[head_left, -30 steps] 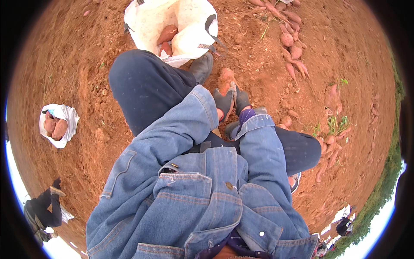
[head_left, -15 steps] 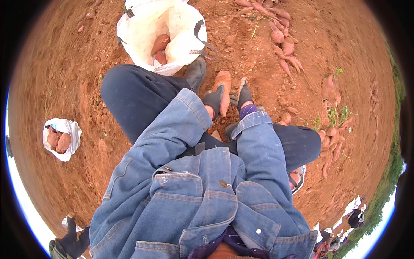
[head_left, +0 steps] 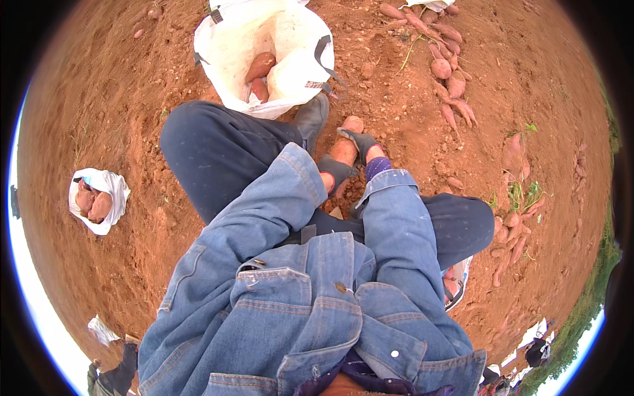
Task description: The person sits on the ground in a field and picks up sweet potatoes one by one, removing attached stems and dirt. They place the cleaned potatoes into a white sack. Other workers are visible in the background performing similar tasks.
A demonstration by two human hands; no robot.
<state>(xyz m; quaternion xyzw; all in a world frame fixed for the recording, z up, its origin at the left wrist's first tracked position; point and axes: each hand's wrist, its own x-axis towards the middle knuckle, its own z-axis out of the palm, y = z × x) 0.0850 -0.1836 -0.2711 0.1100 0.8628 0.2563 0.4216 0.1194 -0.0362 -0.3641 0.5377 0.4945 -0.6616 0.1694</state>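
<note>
Both my hands wear dark grey gloves and meet on one reddish sweet potato (head_left: pixel 343 151) between my bent knees. My left hand (head_left: pixel 337 169) is wrapped round its near end. Across its upper part lies my right hand (head_left: pixel 360 142), fingers curled over it, with the far tip (head_left: pixel 352 123) showing beyond them. Just beyond my left shoe (head_left: pixel 312 117) stands a large white sack (head_left: pixel 290 79), its mouth gaping, with sweet potatoes (head_left: pixel 261 66) inside.
A row of sweet potatoes (head_left: pixel 456 84) lies on red soil at the far right; another pile (head_left: pixel 512 228) sits beside my right knee. A small white bag (head_left: pixel 119 198) of sweet potatoes stands at left. Another container (head_left: pixel 457 284) is partly hidden under my right leg. People (head_left: pixel 538 351) appear at the rim.
My right hand has come from beside the sweet potato onto its upper part. The sweet potato has tilted and sits a little lower. The whole view has shifted slightly.
</note>
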